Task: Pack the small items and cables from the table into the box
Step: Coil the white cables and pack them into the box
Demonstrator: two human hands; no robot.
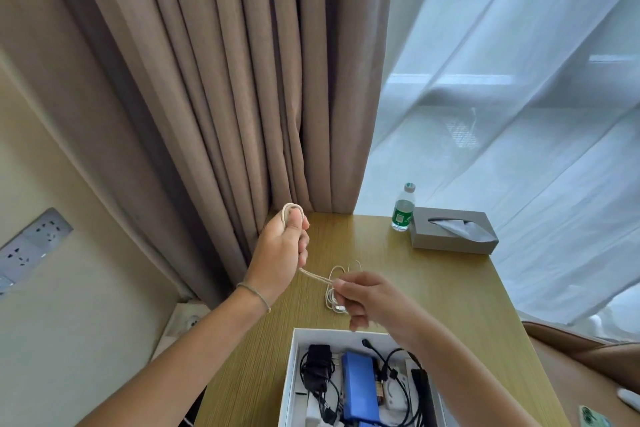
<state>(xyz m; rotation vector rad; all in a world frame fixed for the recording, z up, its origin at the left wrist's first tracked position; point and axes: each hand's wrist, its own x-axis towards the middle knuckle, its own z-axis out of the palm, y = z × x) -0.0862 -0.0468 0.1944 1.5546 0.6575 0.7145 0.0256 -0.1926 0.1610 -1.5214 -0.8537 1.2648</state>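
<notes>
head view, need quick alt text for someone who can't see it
Two hands stretch a white cable above a wooden table: left hand grips its coil, right hand pinches it. An open white box of black cables sits nearer.

Left hand: raised, fingers curled closed into a fist, forearm bare and reaching forward. Right hand: lower, thumb and fingers pinched together, forearm angled in from the right.

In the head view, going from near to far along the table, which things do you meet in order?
White box → right hand pinching the cream cable → left hand gripping it → tissue box → water bottle.
</notes>
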